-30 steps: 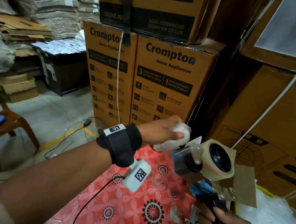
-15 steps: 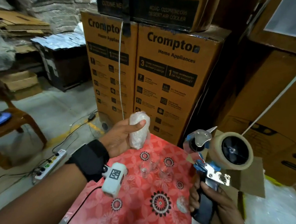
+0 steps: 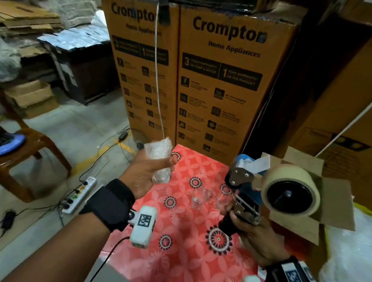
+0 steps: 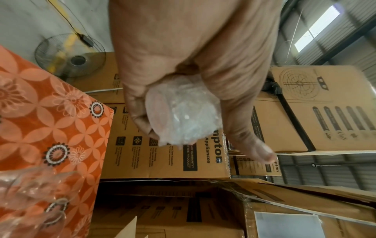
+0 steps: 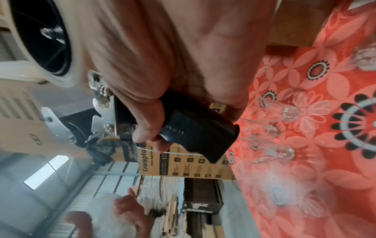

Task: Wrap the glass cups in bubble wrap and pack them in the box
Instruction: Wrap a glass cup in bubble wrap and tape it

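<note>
Head view: your left hand (image 3: 144, 177) is gripping the wrapped cup (image 3: 160, 161) upright above the table (image 3: 184, 260), while your right hand (image 3: 255, 238) is clutching the tape gun (image 3: 265, 189), bare cups (image 3: 201, 196) sitting between both hands. Left wrist: fingers (image 4: 138, 112) are curling round the bundle. Right wrist: you're squeezing the black handle (image 5: 195, 128), cups just beside it.

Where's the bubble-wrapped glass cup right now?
In the head view, the bubble-wrapped glass cup is gripped upright in the left hand, raised over the far-left edge of the red floral tablecloth, left of the tape dispenser.
</note>
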